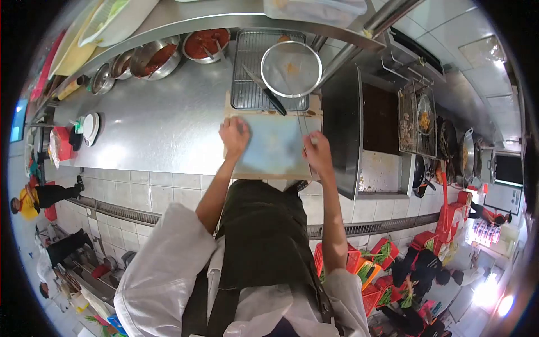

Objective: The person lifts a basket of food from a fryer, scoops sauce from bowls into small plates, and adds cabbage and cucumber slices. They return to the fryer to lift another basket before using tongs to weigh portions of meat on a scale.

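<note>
A pale blue cutting board (pixel 272 149), slightly blurred, lies at the counter's front edge before my body. My left hand (pixel 234 136) is closed at its left edge, fingers curled. On the opposite edge my right hand (pixel 318 151) is closed too, just below the thin wire handle of a round mesh strainer (pixel 291 68). Whether its fingers also touch that handle is unclear. The strainer rests over a wire rack in a metal tray (pixel 247 62) behind the board. A knife with a black handle (pixel 274 102) lies diagonally across the rack.
Metal bowls (pixel 159 59) and a bowl of red sauce (pixel 205 46) line the back of the steel counter (pixel 163 123). An overhead shelf edge (pixel 247 20) crosses above. Fryer baskets (pixel 416 118) stand right. Red crates (pixel 370 297) and several people are farther off.
</note>
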The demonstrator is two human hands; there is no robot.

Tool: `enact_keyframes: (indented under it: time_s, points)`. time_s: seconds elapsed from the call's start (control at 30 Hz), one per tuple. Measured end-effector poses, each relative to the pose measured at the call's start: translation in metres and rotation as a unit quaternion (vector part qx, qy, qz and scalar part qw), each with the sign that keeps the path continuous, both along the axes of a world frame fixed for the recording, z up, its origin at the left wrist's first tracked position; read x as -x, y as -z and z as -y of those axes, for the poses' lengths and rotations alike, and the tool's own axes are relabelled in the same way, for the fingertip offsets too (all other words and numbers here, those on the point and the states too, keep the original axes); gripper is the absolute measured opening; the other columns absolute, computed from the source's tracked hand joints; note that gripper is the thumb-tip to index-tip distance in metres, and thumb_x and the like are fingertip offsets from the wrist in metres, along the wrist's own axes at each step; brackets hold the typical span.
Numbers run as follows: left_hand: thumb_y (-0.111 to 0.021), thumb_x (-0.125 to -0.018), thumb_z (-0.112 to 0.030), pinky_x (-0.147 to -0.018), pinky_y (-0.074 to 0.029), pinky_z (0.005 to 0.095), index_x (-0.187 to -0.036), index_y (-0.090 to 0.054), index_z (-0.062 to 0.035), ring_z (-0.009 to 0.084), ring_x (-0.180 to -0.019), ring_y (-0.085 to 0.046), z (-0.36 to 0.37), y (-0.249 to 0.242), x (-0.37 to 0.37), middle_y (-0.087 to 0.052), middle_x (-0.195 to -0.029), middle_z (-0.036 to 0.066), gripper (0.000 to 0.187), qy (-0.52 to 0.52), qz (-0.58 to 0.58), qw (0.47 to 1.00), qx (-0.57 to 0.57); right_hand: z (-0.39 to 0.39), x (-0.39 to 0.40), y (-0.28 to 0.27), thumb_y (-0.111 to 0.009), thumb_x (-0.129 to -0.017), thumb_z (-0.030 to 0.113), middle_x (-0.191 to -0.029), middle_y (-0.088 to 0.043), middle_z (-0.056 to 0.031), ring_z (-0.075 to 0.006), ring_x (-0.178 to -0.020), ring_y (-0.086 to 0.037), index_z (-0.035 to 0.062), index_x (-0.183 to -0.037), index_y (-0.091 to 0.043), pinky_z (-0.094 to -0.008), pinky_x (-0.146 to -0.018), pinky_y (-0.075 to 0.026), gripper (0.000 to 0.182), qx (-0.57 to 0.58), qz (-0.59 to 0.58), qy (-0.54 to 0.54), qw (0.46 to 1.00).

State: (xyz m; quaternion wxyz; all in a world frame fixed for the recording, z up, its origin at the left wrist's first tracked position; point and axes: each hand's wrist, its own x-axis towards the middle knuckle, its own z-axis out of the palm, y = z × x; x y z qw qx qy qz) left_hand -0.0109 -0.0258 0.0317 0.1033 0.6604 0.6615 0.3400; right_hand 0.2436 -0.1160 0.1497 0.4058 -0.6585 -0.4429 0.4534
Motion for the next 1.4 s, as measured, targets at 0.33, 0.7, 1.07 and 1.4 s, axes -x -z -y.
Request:
enact_keyframes:
  time_s: [0.33,0.7,1.07,1.4]
  points:
    - [-0.062,-0.078,-0.027,-0.099,-0.036,0.0499,-0.118,-0.068,-0.0179,0.0344,-0.120,-0.044,-0.021,0.009,-0.013,-0.056,-0.123,0.009,0.041,0.044,-0.078,0.993,0.074,-0.097,0.066,0.046,-0.061,-0.087,0.026,-0.073,-0.070,-0.0132,-0.0369,-0.063,-0.066,0.0037,-0.099,-0.068,-0.0450,-0.064,-0.053,0.026,-0.228,0.502,-0.033,0.834]
    - [-0.064,-0.078,-0.016,-0.099,-0.039,0.0458,-0.126,-0.065,-0.0180,0.0328,-0.120,-0.044,-0.020,0.022,0.007,-0.054,-0.126,0.007,0.048,0.130,-0.052,0.987,0.073,-0.117,0.167,0.122,-0.071,-0.081,0.040,-0.079,-0.070,-0.0163,-0.0357,-0.080,-0.068,0.0086,-0.089,-0.071,-0.0473,-0.077,-0.047,0.033,0.044,0.361,0.177,0.915]
    - [-0.068,-0.074,-0.017,-0.104,-0.036,0.0429,-0.131,-0.062,-0.0146,0.0346,-0.121,-0.042,-0.032,0.039,0.025,-0.054,-0.129,0.008,0.057,0.223,-0.029,0.973,0.045,-0.137,0.182,0.144,-0.077,-0.074,0.032,-0.079,-0.072,-0.0027,-0.0272,-0.080,-0.068,0.0143,-0.074,-0.070,-0.0456,-0.074,-0.045,0.020,0.101,0.314,0.256,0.909]
    - [-0.071,-0.073,-0.026,-0.102,-0.035,0.0446,-0.113,-0.066,-0.0060,0.0350,-0.115,-0.052,-0.038,0.051,0.023,-0.064,-0.117,0.012,0.044,0.186,0.078,0.979,0.021,-0.128,0.181,0.127,-0.076,-0.075,0.025,-0.077,-0.072,-0.0071,-0.0258,-0.079,-0.070,0.0106,-0.081,-0.072,-0.0427,-0.076,-0.051,0.016,0.041,0.120,0.203,0.971]
